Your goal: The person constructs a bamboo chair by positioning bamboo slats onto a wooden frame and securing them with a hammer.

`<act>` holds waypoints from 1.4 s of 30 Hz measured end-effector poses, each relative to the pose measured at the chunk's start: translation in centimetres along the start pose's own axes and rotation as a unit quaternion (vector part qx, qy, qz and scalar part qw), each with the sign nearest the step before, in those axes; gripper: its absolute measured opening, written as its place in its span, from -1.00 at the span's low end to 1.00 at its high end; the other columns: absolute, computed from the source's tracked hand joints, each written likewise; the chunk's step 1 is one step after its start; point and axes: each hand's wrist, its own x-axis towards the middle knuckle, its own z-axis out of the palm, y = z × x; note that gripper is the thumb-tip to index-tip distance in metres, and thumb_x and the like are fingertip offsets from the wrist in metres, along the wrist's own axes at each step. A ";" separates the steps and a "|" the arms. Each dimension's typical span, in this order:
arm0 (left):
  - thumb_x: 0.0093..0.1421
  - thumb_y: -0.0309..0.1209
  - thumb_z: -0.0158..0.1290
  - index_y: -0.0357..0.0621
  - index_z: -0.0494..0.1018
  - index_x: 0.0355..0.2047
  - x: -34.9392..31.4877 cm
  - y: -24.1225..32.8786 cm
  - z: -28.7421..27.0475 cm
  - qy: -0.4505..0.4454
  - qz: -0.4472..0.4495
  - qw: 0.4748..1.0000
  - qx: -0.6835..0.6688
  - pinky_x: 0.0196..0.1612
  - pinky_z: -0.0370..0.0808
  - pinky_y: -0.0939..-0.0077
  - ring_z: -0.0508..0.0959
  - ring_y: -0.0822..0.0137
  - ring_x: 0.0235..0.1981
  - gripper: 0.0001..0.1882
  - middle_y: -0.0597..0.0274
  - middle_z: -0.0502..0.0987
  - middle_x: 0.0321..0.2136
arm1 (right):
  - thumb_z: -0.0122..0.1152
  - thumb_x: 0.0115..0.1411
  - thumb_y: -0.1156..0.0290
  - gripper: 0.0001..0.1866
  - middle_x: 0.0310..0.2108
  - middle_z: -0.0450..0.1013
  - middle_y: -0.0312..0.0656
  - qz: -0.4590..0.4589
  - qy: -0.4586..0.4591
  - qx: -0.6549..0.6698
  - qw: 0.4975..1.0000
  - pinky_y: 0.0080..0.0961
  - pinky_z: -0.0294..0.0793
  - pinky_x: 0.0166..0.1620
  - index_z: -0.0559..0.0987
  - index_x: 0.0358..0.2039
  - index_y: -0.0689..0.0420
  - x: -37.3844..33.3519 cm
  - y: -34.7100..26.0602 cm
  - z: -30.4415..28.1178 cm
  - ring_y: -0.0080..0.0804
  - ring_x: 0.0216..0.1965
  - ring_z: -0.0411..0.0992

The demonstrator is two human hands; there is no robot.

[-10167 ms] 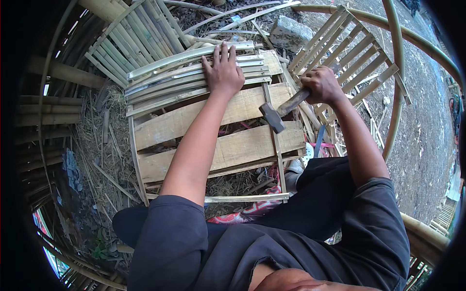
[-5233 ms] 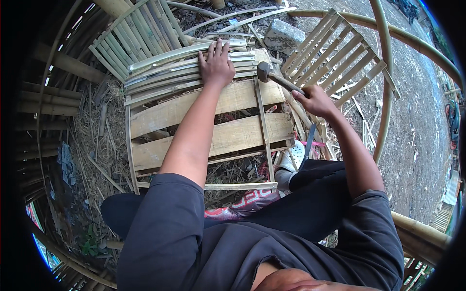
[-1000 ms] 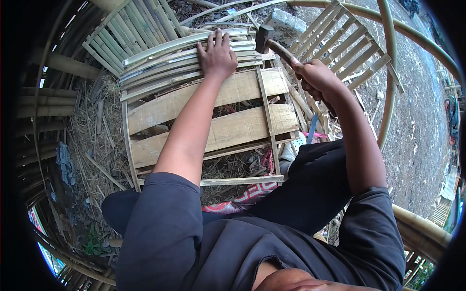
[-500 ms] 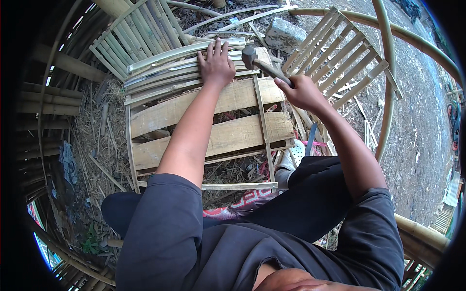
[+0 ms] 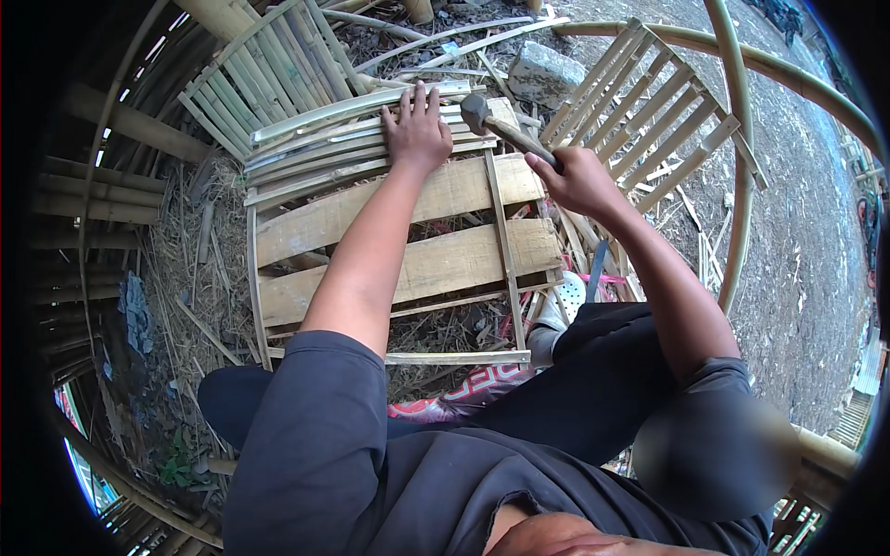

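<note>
My left hand (image 5: 419, 134) lies with its fingers spread over several narrow bamboo slats (image 5: 324, 153) at the far end of a slatted frame. Wrapped round the handle of a hammer (image 5: 519, 139) is my right hand (image 5: 578, 179). The hammer's dark metal head is raised by the frame's far right corner, a little right of my left hand. Two wide wooden boards (image 5: 389, 267) lie across a bench-like support below the slats. A thin upright strip (image 5: 502, 232) runs along the right side of that frame.
A finished-looking slatted bamboo panel (image 5: 640, 111) leans at the right against a bamboo pole (image 5: 737, 176). Another panel of bamboo strips (image 5: 273, 74) stands at the far left. A stone block (image 5: 545, 74) lies beyond the frame. Bamboo scraps and dry straw litter the ground.
The view has shifted slightly. My left hand stays on the slats, and the hammer remains raised in my right hand with little visible movement.
</note>
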 end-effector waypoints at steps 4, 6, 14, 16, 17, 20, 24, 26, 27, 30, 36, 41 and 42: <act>0.32 -0.17 -0.18 0.09 0.13 0.47 -0.1 0.1 -0.5 -0.023 -0.005 1.000 0.007 0.45 -0.08 -0.33 0.07 0.09 0.49 -0.31 0.17 0.05 0.50 | 0.12 0.38 -0.09 -0.32 -0.63 0.46 0.17 -0.069 0.062 0.073 0.993 -0.03 0.46 -0.34 0.57 -0.53 0.39 -1.3 -1.0 -0.5 0.11 -0.55 0.49; 0.32 -0.17 -0.18 0.09 0.13 0.47 0.3 0.1 -0.7 -0.016 -0.005 1.000 0.002 0.45 -0.09 -0.33 0.07 0.09 0.49 -0.32 0.18 0.06 0.50 | 0.09 0.40 -0.08 -0.33 -0.60 0.49 0.19 -0.078 0.075 0.073 0.991 -0.03 0.48 -0.31 0.59 -0.48 0.40 -1.1 0.1 1.1 0.14 -0.51 0.52; 0.33 -0.20 -0.18 0.11 0.14 0.46 -0.1 -0.3 -0.2 -0.003 -0.002 1.000 -0.020 0.46 -0.11 -0.31 0.06 0.10 0.50 -0.33 0.22 0.07 0.50 | 0.08 0.40 -0.13 -0.28 -0.61 0.48 0.20 0.047 0.048 0.070 0.995 -0.05 0.47 -0.34 0.57 -0.50 0.42 0.0 -0.9 0.7 0.08 -0.54 0.51; 0.33 -0.20 -0.18 0.12 0.14 0.46 -0.1 -0.1 -0.4 -0.005 -0.006 1.000 -0.021 0.46 -0.11 -0.30 0.06 0.11 0.50 -0.33 0.23 0.07 0.50 | 0.09 0.41 -0.14 -0.29 -0.71 0.37 0.03 0.002 0.061 0.050 0.997 -0.14 0.35 -0.48 0.55 -0.52 0.37 -0.3 0.3 0.4 -0.28 -0.66 0.34; 0.33 -0.21 -0.18 0.12 0.14 0.46 -0.1 0.2 -0.5 -0.008 -0.007 1.000 -0.019 0.46 -0.11 -0.30 0.06 0.11 0.50 -0.33 0.23 0.07 0.50 | 0.09 0.41 -0.14 -0.29 -0.71 0.37 0.03 0.003 0.061 0.047 0.997 -0.14 0.35 -0.48 0.55 -0.52 0.37 -0.4 0.8 0.3 -0.28 -0.66 0.34; 0.35 -0.22 -0.18 0.16 0.13 0.47 0.0 0.6 -0.7 -0.015 -0.011 1.000 -0.007 0.47 -0.07 -0.23 0.08 0.15 0.49 -0.34 0.26 0.06 0.51 | 0.12 0.39 -0.13 -0.30 -0.70 0.38 0.06 -0.006 0.044 0.017 0.999 -0.12 0.36 -0.47 0.55 -0.53 0.36 -0.5 1.8 0.7 -0.20 -0.65 0.37; 0.33 -0.21 -0.19 0.17 0.13 0.47 -0.2 0.0 -0.4 -0.013 -0.012 1.000 -0.021 0.47 -0.11 -0.27 0.03 0.13 0.51 -0.34 0.25 0.05 0.51 | 0.11 0.37 -0.14 -0.28 -0.59 0.48 0.22 -0.001 0.024 -0.033 0.999 0.04 0.47 -0.30 0.57 -0.55 0.39 -0.3 1.4 1.4 0.23 -0.48 0.51; 0.33 -0.20 -0.19 0.17 0.12 0.47 -0.1 0.1 -0.6 -0.014 -0.013 1.000 -0.020 0.48 -0.13 -0.27 0.02 0.13 0.51 -0.33 0.26 0.05 0.51 | 0.10 0.37 -0.15 -0.27 -0.59 0.48 0.23 0.014 -0.003 -0.044 0.999 0.05 0.47 -0.30 0.57 -0.56 0.39 0.0 1.7 1.3 0.24 -0.47 0.52; 0.33 -0.20 -0.19 0.17 0.12 0.47 0.0 0.3 -0.7 -0.015 -0.012 1.000 -0.020 0.48 -0.13 -0.27 0.02 0.13 0.51 -0.33 0.26 0.05 0.51 | 0.10 0.37 -0.15 -0.27 -0.59 0.48 0.23 0.014 -0.004 -0.044 0.999 0.05 0.47 -0.30 0.57 -0.56 0.39 -0.1 1.8 1.4 0.24 -0.47 0.52; 0.33 -0.20 -0.19 0.16 0.12 0.47 -0.1 0.3 -0.9 -0.021 -0.013 1.000 -0.019 0.48 -0.14 -0.27 0.02 0.13 0.51 -0.33 0.25 0.04 0.51 | 0.10 0.37 -0.15 -0.26 -0.59 0.49 0.22 0.008 -0.003 -0.029 1.000 0.04 0.48 -0.29 0.57 -0.56 0.39 -0.2 1.9 1.7 0.22 -0.48 0.52; 0.32 -0.21 -0.18 0.16 0.12 0.47 0.0 0.3 -0.6 -0.018 -0.014 0.999 -0.029 0.48 -0.15 -0.28 0.02 0.13 0.51 -0.32 0.25 0.04 0.51 | 0.12 0.38 -0.12 -0.30 -0.64 0.47 0.16 -0.007 0.007 -0.001 1.000 -0.02 0.47 -0.36 0.58 -0.52 0.40 -0.2 1.7 1.6 0.09 -0.56 0.51; 0.32 -0.20 -0.17 0.18 0.13 0.47 -0.1 0.3 -0.4 -0.017 -0.015 0.999 -0.028 0.48 -0.15 -0.27 0.03 0.14 0.51 -0.32 0.26 0.04 0.51 | 0.09 0.43 0.02 -0.43 -0.69 0.43 0.03 -0.096 0.146 0.136 0.975 -0.16 0.41 -0.46 0.57 -0.43 0.36 -1.6 0.0 0.3 -0.14 -0.64 0.44; 0.32 -0.20 -0.17 0.18 0.13 0.47 0.1 0.3 -0.4 -0.019 -0.015 0.999 -0.029 0.48 -0.15 -0.27 0.03 0.14 0.51 -0.32 0.26 0.04 0.51 | 0.09 0.43 0.01 -0.41 -0.68 0.45 0.07 -0.114 0.168 0.135 0.970 -0.12 0.43 -0.44 0.57 -0.45 0.37 -1.3 1.0 1.1 -0.07 -0.62 0.47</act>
